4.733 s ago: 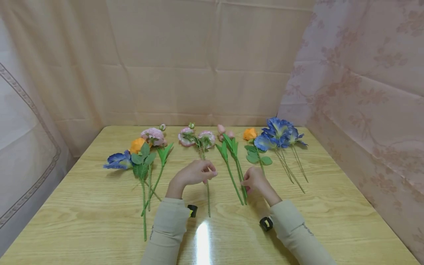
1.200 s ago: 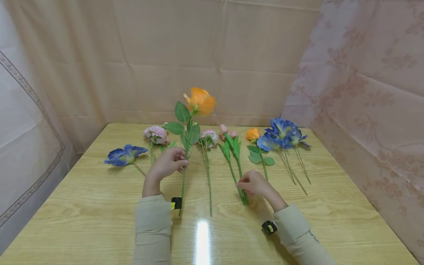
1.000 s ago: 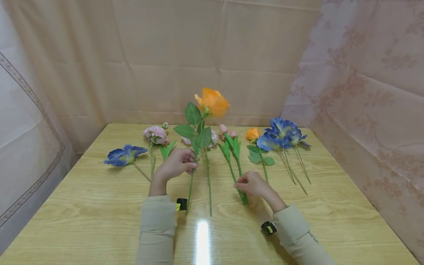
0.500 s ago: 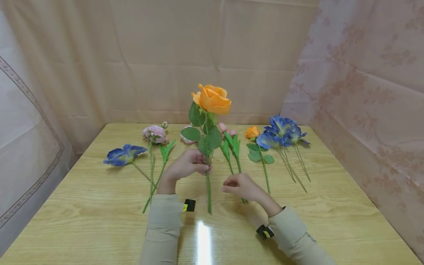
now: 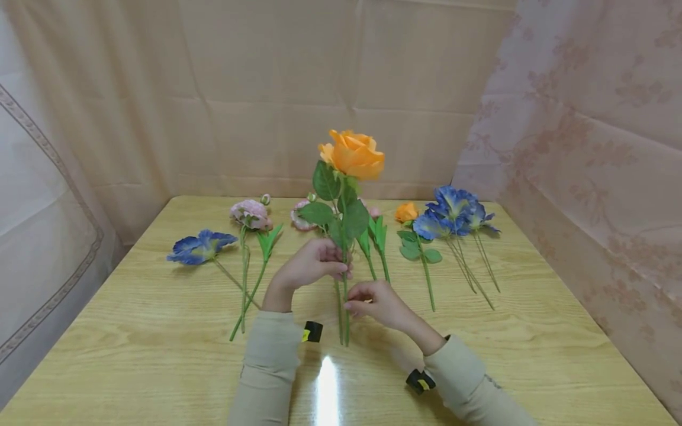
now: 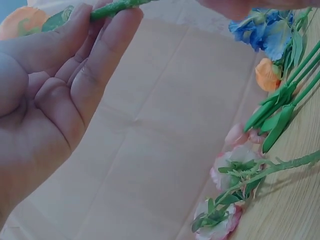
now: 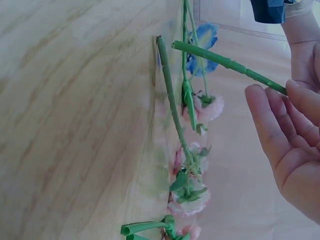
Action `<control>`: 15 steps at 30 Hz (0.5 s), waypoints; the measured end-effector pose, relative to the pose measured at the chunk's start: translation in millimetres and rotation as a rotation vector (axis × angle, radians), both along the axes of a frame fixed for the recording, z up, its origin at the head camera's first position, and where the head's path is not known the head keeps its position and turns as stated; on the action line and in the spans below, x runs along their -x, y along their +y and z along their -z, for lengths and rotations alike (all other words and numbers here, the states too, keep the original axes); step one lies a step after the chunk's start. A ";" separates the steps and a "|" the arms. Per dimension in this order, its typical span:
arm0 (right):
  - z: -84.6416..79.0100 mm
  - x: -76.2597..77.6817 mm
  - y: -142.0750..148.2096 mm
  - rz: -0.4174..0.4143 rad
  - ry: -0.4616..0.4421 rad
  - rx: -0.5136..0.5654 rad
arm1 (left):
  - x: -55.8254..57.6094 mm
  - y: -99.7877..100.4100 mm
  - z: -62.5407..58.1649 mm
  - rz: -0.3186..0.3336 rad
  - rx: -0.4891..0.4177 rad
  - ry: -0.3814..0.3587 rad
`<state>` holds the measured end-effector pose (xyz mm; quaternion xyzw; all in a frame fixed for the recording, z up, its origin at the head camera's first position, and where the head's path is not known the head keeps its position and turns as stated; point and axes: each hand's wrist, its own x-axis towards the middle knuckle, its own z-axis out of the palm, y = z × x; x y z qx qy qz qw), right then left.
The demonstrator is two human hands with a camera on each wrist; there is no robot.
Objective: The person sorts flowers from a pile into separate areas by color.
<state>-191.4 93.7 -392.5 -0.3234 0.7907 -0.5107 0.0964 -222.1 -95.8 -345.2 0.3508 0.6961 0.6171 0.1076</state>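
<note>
An orange rose (image 5: pixel 351 155) with green leaves stands nearly upright above the table. My left hand (image 5: pixel 314 264) pinches its stem below the leaves; in the left wrist view the thumb and fingers (image 6: pixel 117 37) close on the green stem. My right hand (image 5: pixel 380 305) has come to the stem lower down, with thumb and fingertips round it in the right wrist view, where the stem's cut end (image 7: pixel 200 52) sticks out past the fingers. Behind the rose, partly hidden, lie pink-and-white flowers (image 5: pixel 302 216) and pink tulips (image 5: pixel 375 212) with green leaves.
At left on the wooden table (image 5: pixel 133 355) lie a blue flower (image 5: pixel 201 248), a pink peony-like flower (image 5: pixel 250 214) and a green-leaved stem (image 5: pixel 269 239). At right are another orange rose (image 5: pixel 407 212) and several blue flowers (image 5: pixel 450 210). Curtains (image 5: pixel 330 89) hang behind.
My left hand lifted the orange rose from the left group and carried it right to the middle, turning its bloom. My right hand left the tulip stems and moved left to the rose stem.
</note>
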 end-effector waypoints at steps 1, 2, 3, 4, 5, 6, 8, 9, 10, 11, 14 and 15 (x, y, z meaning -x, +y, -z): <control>0.5 0.0 -0.4 0.006 -0.003 0.012 | -0.2 0.5 -0.5 -0.005 0.000 0.001; 0.7 -0.1 -0.7 0.013 -0.007 0.028 | -0.2 0.9 -0.7 -0.010 -0.001 0.002; 1.0 -0.2 -0.9 0.020 -0.009 0.043 | -0.2 1.4 -1.0 -0.015 -0.003 0.001; 1.4 -0.5 -1.2 0.025 -0.007 0.057 | -0.1 2.0 -1.0 -0.019 -0.005 0.002; 1.6 -0.7 -1.4 0.031 0.000 0.069 | -0.1 2.4 -1.0 -0.026 -0.005 0.003; 1.7 -1.2 -1.8 0.038 0.007 0.082 | 0.0 3.0 -0.8 -0.036 -0.005 0.004; 1.9 -2.0 -2.4 0.050 0.021 0.107 | 0.1 4.4 -0.4 -0.051 -0.007 -0.009; 1.7 -2.6 -2.6 0.055 0.027 0.115 | 0.0 5.1 -0.3 -0.059 -0.007 -0.014; 1.4 -3.1 -2.9 0.062 0.034 0.121 | 0.2 5.8 0.3 -0.069 -0.007 -0.022; 0.8 -3.6 -3.1 0.073 0.037 0.122 | 0.3 6.6 0.6 -0.079 -0.005 -0.029; -0.8 -4.7 -2.6 0.100 0.045 0.110 | 0.8 8.2 1.3 -0.105 0.005 -0.049; -0.9 -4.5 -2.0 0.110 0.047 0.099 | 1.0 8.5 2.0 -0.113 0.014 -0.051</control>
